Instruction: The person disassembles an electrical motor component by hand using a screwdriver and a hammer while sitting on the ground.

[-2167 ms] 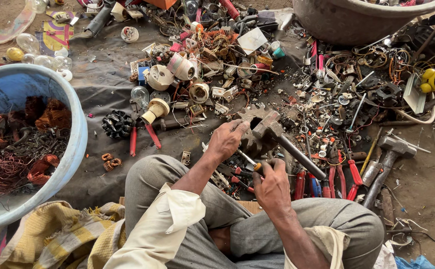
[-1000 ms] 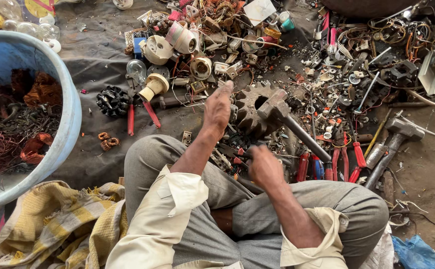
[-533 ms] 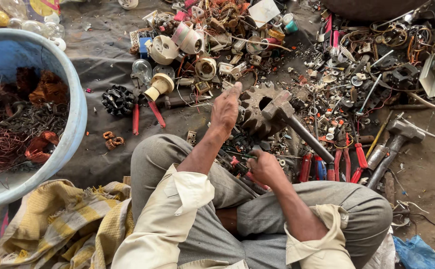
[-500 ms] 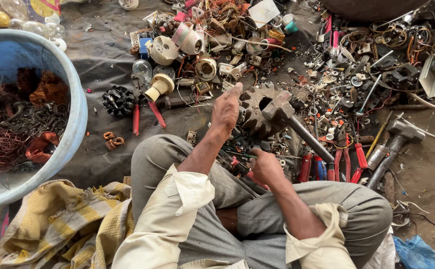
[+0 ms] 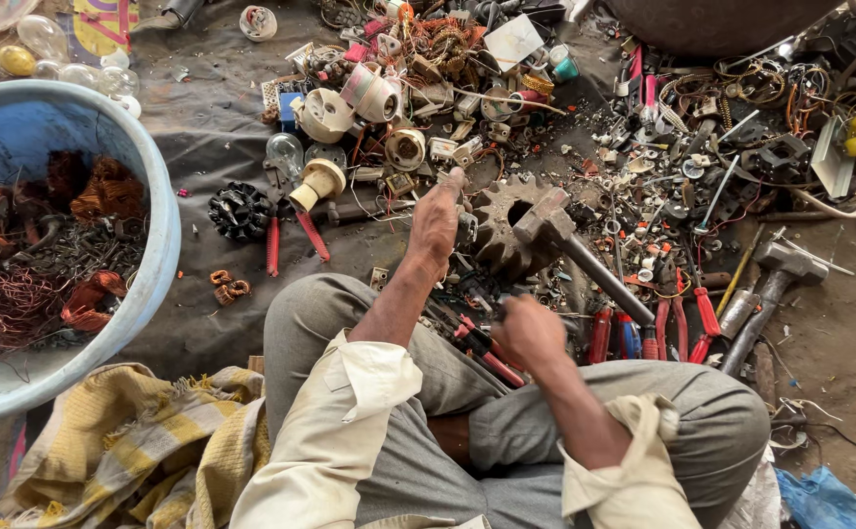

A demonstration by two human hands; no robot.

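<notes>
Fingers of the right hand (image 5: 529,331) clenched red-handled pliers (image 5: 477,338), handles pointing toward the lap; left hand (image 5: 436,220) fingers stretched loose beside the gear (image 5: 499,227).

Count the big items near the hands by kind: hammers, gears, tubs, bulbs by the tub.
Hammers: 2, one across the gear, one at right
Large rusty gear: 1
Small black gear: 1
Blue tub: 1
Bulbs above the tub: about 4
Total: about 9
Left hand reaches beside the rusty gear; right hand grips a tool, kind unclear.
</notes>
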